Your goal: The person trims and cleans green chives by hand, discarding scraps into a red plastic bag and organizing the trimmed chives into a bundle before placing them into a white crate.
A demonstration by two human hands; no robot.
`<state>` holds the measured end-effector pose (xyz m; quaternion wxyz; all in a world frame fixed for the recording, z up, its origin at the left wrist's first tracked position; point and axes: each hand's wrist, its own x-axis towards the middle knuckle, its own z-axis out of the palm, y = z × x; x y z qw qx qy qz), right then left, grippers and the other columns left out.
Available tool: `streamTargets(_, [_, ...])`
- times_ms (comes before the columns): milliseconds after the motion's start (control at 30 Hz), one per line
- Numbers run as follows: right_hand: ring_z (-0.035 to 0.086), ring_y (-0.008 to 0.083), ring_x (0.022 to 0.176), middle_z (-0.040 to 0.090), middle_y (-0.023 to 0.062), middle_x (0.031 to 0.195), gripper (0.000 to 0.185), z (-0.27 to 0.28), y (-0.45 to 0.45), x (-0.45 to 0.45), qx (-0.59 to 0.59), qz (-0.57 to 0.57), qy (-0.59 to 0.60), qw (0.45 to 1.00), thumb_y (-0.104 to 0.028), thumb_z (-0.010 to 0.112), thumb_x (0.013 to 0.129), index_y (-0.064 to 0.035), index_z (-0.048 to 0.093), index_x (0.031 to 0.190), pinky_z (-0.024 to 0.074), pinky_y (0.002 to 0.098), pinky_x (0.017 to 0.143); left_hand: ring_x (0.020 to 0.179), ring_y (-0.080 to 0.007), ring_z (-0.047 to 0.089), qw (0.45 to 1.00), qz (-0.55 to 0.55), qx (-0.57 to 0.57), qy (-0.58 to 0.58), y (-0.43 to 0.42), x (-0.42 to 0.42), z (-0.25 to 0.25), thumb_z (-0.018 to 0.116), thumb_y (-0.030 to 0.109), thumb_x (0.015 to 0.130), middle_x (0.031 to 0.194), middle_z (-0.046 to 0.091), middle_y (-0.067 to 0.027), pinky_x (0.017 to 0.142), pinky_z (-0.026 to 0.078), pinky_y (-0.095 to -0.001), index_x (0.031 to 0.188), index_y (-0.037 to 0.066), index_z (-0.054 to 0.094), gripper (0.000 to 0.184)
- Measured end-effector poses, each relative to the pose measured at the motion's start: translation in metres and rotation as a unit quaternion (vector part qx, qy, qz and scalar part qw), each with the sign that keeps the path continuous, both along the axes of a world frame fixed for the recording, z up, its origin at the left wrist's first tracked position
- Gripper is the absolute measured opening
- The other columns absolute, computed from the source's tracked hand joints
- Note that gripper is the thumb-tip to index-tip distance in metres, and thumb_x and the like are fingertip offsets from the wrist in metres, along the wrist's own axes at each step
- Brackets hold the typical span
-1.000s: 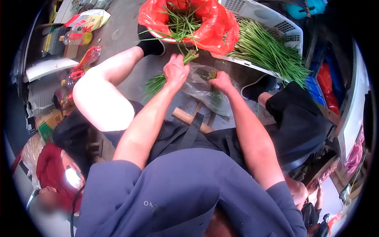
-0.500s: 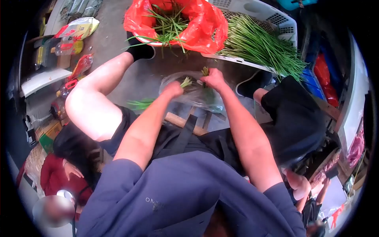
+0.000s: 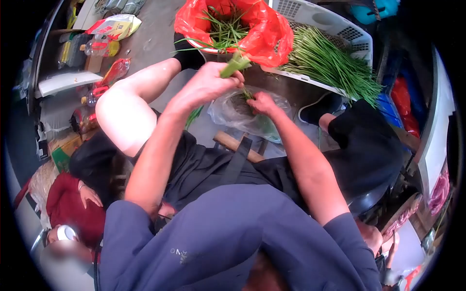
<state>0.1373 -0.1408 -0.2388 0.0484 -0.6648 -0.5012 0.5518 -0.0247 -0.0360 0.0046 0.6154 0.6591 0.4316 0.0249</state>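
Left hand [image 3: 208, 83] has risen towards the red bag [image 3: 274, 41] since the earlier frame, and its bunch [image 3: 235, 66] now overlaps that bag's near edge in view. Its grip is closed around the stems — green leaves [image 3: 194, 116] show below the wrist. On the red bag's near side, the right hand [image 3: 263, 103] pinches some thin stalks [image 3: 247, 92] above the clear bag [image 3: 224, 114]. Cut greens [image 3: 228, 30] lie inside the red bag — a few hang over its rim. Right of it, a crate [image 3: 302, 77] holds long chives [image 3: 332, 63].
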Motion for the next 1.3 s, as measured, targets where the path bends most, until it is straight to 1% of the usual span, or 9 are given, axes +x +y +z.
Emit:
streamTargets(100, [0.064, 0.0354, 0.088, 0.067, 0.0185, 0.087, 0.041, 0.004, 0.001, 0.0, 0.02, 0.027, -0.016, 0.999, -0.043, 0.059, 0.081, -0.0036, 0.069, 0.086, 0.0485, 0.0446, 0.081, 0.052, -0.0011, 0.038, 0.994, 0.082, -0.027, -0.068, 0.008, -0.014, 0.031, 0.06, 0.017, 0.086, 0.087, 0.068, -0.0016, 0.046, 0.03, -0.0174, 0.099, 0.006, 0.065, 0.018])
streamTargets(133, [0.066, 0.0288, 0.069, 0.066, 0.0124, 0.065, 0.044, 0.008, -0.003, -0.002, 0.083, 0.022, -0.03, 0.996, -0.043, 0.051, 0.086, -0.0026, 0.066, 0.076, 0.0508, 0.0418, 0.069, 0.05, -0.0016, 0.038, 0.991, 0.097, -0.033, -0.085, 0.012, -0.02, 0.037, 0.059, 0.015, 0.086, 0.088, 0.068, -0.0033, 0.045, 0.03, -0.0172, 0.1, 0.005, 0.065, 0.018])
streamTargets(267, [0.063, 0.0364, 0.082, 0.065, 0.0207, 0.08, 0.038, 0.024, -0.007, -0.008, 0.175, 0.005, -0.091, 0.98, -0.039, 0.057, 0.082, -0.0021, 0.066, 0.079, 0.0495, 0.0457, 0.075, 0.047, -0.0031, 0.038, 0.979, 0.15, -0.026, -0.137, 0.02, -0.035, 0.051, 0.056, 0.008, 0.089, 0.09, 0.068, -0.0106, 0.045, 0.031, -0.0177, 0.104, 0.002, 0.062, 0.018])
streamTargets(467, [0.062, 0.0367, 0.084, 0.064, 0.0194, 0.081, 0.026, 0.047, -0.013, -0.013, 0.256, 0.031, -0.116, 0.959, -0.03, 0.067, 0.074, -0.0038, 0.066, 0.077, 0.0491, 0.0459, 0.076, 0.046, -0.0064, 0.041, 0.962, 0.194, -0.059, -0.184, 0.016, -0.045, 0.047, 0.053, 0.005, 0.09, 0.089, 0.065, -0.0197, 0.046, 0.035, -0.0191, 0.105, -0.005, 0.058, 0.019])
streamTargets(633, [0.064, 0.0338, 0.086, 0.066, 0.017, 0.084, 0.027, 0.064, -0.011, -0.019, 0.217, 0.081, -0.096, 0.968, -0.028, 0.077, 0.065, -0.0063, 0.068, 0.079, 0.0511, 0.0433, 0.076, 0.045, -0.0072, 0.042, 0.961, 0.198, -0.06, -0.182, 0.012, -0.049, 0.045, 0.053, 0.006, 0.09, 0.09, 0.065, -0.0198, 0.047, 0.037, -0.0203, 0.106, -0.005, 0.058, 0.02])
streamTargets(767, [0.064, 0.0345, 0.084, 0.066, 0.0171, 0.083, 0.026, 0.071, -0.007, -0.023, 0.227, 0.074, -0.108, 0.965, -0.027, 0.076, 0.064, -0.0063, 0.068, 0.078, 0.0512, 0.0444, 0.074, 0.045, -0.0071, 0.042, 0.962, 0.209, -0.05, -0.167, 0.008, -0.051, 0.036, 0.055, 0.007, 0.089, 0.089, 0.065, -0.0184, 0.047, 0.037, -0.0213, 0.106, -0.005, 0.058, 0.021])
streamTargets(933, [0.063, 0.037, 0.081, 0.064, 0.0188, 0.08, 0.03, 0.071, -0.01, -0.015, 0.275, 0.054, -0.086, 0.956, -0.032, 0.073, 0.07, -0.0046, 0.065, 0.077, 0.0494, 0.0463, 0.073, 0.044, -0.0066, 0.039, 0.963, 0.221, -0.073, -0.137, 0.001, -0.048, 0.021, 0.059, 0.013, 0.087, 0.086, 0.067, -0.0121, 0.045, 0.033, -0.0216, 0.107, 0.001, 0.059, 0.023])
streamTargets(1133, [0.063, 0.0356, 0.088, 0.066, 0.0177, 0.091, 0.034, 0.078, -0.011, -0.005, 0.171, -0.006, -0.051, 0.984, -0.042, 0.059, 0.084, -0.0098, 0.07, 0.088, 0.0495, 0.0456, 0.079, 0.043, -0.0072, 0.038, 0.962, 0.216, -0.098, -0.138, 0.002, -0.041, 0.002, 0.057, 0.014, 0.088, 0.087, 0.068, -0.0105, 0.045, 0.034, -0.0237, 0.107, 0.004, 0.059, 0.021])
streamTargets(1300, [0.064, 0.0355, 0.081, 0.066, 0.0182, 0.081, 0.039, 0.088, -0.003, 0.006, 0.202, -0.049, -0.01, 0.978, -0.043, 0.054, 0.086, -0.0073, 0.069, 0.085, 0.0497, 0.0449, 0.075, 0.044, -0.007, 0.039, 0.964, 0.21, -0.09, -0.136, -0.007, -0.03, 0.001, 0.062, 0.016, 0.085, 0.085, 0.068, -0.0103, 0.046, 0.035, -0.0231, 0.105, 0.003, 0.059, 0.025])
